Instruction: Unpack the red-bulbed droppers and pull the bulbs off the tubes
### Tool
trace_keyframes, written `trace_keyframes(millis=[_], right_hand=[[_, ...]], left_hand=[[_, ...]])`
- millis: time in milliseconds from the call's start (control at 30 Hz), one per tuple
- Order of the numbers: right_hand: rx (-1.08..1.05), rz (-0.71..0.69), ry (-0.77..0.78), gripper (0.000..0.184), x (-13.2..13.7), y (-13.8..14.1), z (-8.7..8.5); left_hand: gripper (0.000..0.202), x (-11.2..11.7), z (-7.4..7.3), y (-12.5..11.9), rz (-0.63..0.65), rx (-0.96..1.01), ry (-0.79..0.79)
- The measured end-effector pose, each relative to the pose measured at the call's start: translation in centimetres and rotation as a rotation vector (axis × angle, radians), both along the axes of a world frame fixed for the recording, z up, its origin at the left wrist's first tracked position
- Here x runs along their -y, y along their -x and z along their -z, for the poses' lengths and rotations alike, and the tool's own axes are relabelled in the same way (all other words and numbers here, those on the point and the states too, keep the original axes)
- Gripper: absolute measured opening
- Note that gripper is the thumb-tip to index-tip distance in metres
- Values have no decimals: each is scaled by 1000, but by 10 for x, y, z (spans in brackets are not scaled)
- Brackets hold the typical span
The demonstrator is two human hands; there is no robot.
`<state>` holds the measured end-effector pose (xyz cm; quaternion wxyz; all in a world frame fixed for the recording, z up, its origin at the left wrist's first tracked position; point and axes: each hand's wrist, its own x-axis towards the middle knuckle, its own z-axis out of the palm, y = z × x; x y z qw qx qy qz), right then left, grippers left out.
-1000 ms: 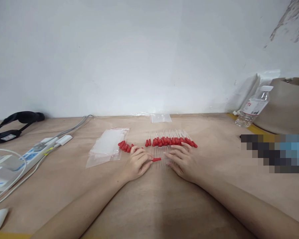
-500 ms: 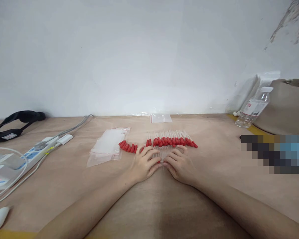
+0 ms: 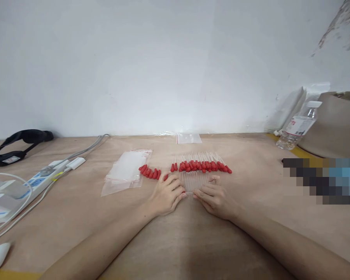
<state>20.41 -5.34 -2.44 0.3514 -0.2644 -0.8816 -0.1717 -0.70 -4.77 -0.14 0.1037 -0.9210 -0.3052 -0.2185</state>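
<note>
My left hand is closed, with a red rubber bulb between its fingertips. My right hand pinches a thin clear dropper tube, which spans the gap to the bulb. Whether the tube sits inside the bulb is hidden by my fingers. Just beyond my hands lies a row of bare clear tubes. Behind them, droppers with red bulbs lie side by side, their thin tubes pointing at the wall. Loose red bulbs form a curved line near my left hand.
Clear zip bags lie at left, and another small bag lies by the wall. Further left are a power strip with cables and a black strap-like item. At right, a plastic bottle leans against a beige container.
My hands have drawn slightly apart and towards me, uncovering more bare tubes. The fingers have curled in, and the clear tube now shows between them.
</note>
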Motion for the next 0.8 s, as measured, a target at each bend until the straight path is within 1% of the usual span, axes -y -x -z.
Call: trace_keyframes(millis=[100,200,300,367,467,533,633,733,800], right_hand=[[-21,0,10,19,-1,-7,1],[-141,61,35,17,-6,-17,3],[-231,121,84,13,-9,-20,5],[-215,148,115,15,-9,-17,6],[-161,216,159,23,-7,-7,5],[-148,245,181,27,-7,0,1],[-151,224,197,26,-9,9,-6],[-129,203,181,25,-14,21,-10],[-104,215,165,23,-18,31,-10]], left_hand=[[23,1,1,5,-16,0,15],[25,-5,-1,18,-92,124,59],[24,-19,-10,37,-212,312,117],[27,-30,-17,53,-318,381,127],[30,-45,-25,76,-480,389,138],[31,-52,-28,87,-558,368,157],[29,-56,-28,95,-607,372,207],[21,-58,-26,98,-611,378,297],[18,-60,-24,99,-602,367,352]])
